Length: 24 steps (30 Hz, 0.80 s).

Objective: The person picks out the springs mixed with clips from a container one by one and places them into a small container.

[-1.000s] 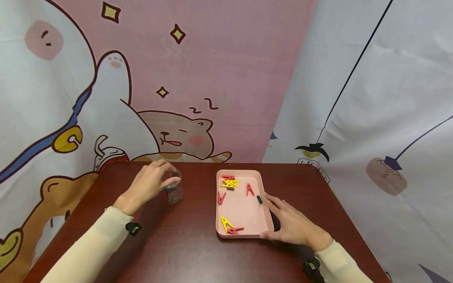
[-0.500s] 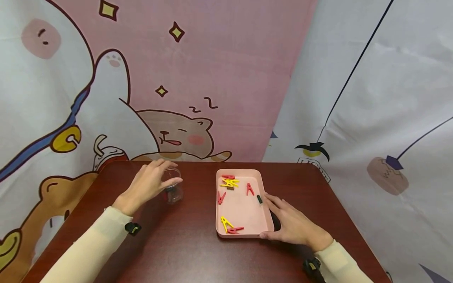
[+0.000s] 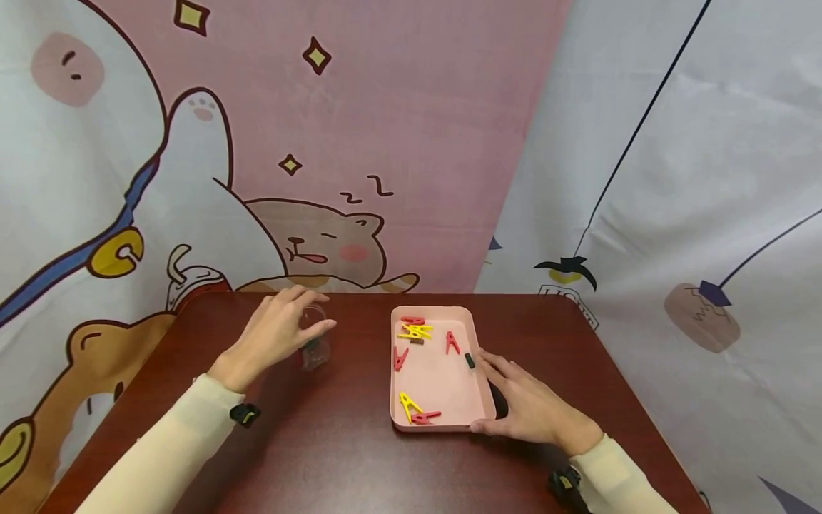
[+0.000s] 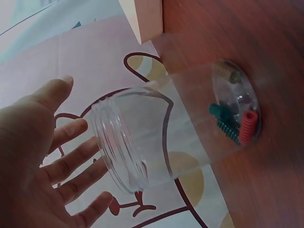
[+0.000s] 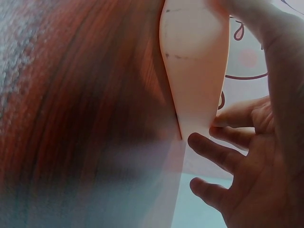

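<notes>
Left hand (image 3: pixel 272 328) loose, fingers spread, gripping nothing, at mouth of clear jar (image 3: pixel 316 355); contact unclear. Right hand (image 3: pixel 539 410) unclenched, fingers extended, touching pink tray (image 3: pixel 446 389) on right side. Jar upright on brown table (image 3: pixel 321 457), left of tray, red spring (image 4: pixel 248 127) at bottom. Tray holds red clips (image 3: pixel 451 337), yellow clips (image 3: pixel 404 398).

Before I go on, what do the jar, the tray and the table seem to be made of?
Jar: clear, glossy plastic or glass, I can't tell which; the red coil at its bottom shows through.
Tray: probably smooth pink plastic, judging by its even colour and rounded corners.
Table: wood or wood-look laminate, with reddish-brown grain streaks and a soft sheen.
</notes>
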Motion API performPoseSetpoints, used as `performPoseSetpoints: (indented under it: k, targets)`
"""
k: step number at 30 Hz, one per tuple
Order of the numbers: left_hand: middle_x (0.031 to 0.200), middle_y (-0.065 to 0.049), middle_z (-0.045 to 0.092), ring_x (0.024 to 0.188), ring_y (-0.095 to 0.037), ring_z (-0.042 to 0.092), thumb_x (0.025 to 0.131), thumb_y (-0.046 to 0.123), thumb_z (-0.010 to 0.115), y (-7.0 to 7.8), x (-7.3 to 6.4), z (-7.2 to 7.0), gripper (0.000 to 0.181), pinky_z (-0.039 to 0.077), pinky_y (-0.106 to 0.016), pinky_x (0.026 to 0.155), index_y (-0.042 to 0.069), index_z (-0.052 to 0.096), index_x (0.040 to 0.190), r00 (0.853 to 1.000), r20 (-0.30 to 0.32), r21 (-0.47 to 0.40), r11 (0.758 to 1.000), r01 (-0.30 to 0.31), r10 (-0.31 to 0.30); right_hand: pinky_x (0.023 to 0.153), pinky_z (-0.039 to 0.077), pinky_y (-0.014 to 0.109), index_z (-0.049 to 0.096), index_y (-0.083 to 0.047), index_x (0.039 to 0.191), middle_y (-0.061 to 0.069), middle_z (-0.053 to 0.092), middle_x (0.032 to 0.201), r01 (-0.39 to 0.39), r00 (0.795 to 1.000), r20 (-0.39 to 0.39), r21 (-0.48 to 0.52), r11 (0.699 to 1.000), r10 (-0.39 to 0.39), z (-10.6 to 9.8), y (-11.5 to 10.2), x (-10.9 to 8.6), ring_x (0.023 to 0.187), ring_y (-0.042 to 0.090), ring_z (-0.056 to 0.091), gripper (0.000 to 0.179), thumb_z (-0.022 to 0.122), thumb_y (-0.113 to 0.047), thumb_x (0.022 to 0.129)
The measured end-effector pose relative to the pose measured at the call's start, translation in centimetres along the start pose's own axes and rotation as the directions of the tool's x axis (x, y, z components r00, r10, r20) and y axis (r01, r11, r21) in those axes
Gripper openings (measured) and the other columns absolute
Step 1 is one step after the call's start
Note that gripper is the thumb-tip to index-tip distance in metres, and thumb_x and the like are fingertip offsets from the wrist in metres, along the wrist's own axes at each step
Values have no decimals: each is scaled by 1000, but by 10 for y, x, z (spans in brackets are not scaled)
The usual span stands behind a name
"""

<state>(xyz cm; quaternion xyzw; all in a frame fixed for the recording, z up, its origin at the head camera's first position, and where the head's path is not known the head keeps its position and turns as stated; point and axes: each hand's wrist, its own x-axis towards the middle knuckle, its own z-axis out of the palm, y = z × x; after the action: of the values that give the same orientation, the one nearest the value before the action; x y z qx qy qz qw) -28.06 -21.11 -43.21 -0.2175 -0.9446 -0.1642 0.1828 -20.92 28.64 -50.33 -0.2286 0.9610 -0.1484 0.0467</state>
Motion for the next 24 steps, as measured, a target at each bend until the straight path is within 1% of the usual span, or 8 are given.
performPoseSetpoints:
  k: [4,7,10,13,15,18,22,24]
  targets:
    - [145,-15,78,131,-42,76,105,52,87,8,3,0,53,57,-70,111,16,79,143,1000,3,9,1000,-2,2,122,56,72,31,-22,186,10,37,190,-5,1000,3,3,1000,5,-1,-1,0,164,45,54,133,81,-93,85]
    - [141,-14,78,126,-40,77,104,49,88,12,5,1,51,59,-67,107,16,80,142,1000,-6,12,1000,-20,20,122,56,72,31,-22,186,10,37,190,-6,1000,4,2,1000,6,-2,-1,0,164,45,54,134,81,-93,85]
    - [130,-11,80,115,-35,78,104,46,90,17,6,3,48,60,-64,103,17,81,140,999,-13,12,999,-36,36,122,56,72,31,-22,186,10,37,190,-9,1000,6,1,1000,9,-2,-2,0,164,45,54,134,81,-94,85]
    - [114,-7,78,101,-27,73,104,45,90,22,7,5,45,59,-59,98,17,82,138,999,-12,16,998,-52,53,122,55,73,32,-22,186,10,37,190,-12,1000,8,0,1000,12,-2,-2,1,165,45,54,133,81,-93,85]
    - [107,-6,76,95,-24,71,104,45,90,26,8,6,44,59,-57,96,18,82,138,998,-4,16,998,-61,61,123,55,73,32,-22,186,10,37,190,-12,1000,9,1,1000,12,-2,-2,1,165,46,53,133,81,-93,85]
    - [117,-6,79,104,-27,76,105,46,89,33,9,8,44,59,-58,98,18,82,137,997,8,18,997,-71,71,123,55,73,32,-22,186,10,37,190,-11,1000,11,0,1000,11,-2,-2,1,165,47,53,133,81,-92,85]
    - [135,-6,81,128,-34,79,105,47,88,43,13,13,43,59,-62,105,18,82,137,997,36,10,998,-70,69,122,55,73,32,-22,186,10,38,190,-10,1000,10,-1,1000,10,-2,-2,0,165,47,53,132,82,-92,85]
    - [135,-7,82,128,-34,79,105,46,88,48,15,15,42,60,-63,106,18,83,137,996,53,5,997,-74,74,122,55,74,31,-22,186,10,37,190,-11,1000,11,0,1000,11,-2,-2,0,164,47,54,132,81,-92,85]
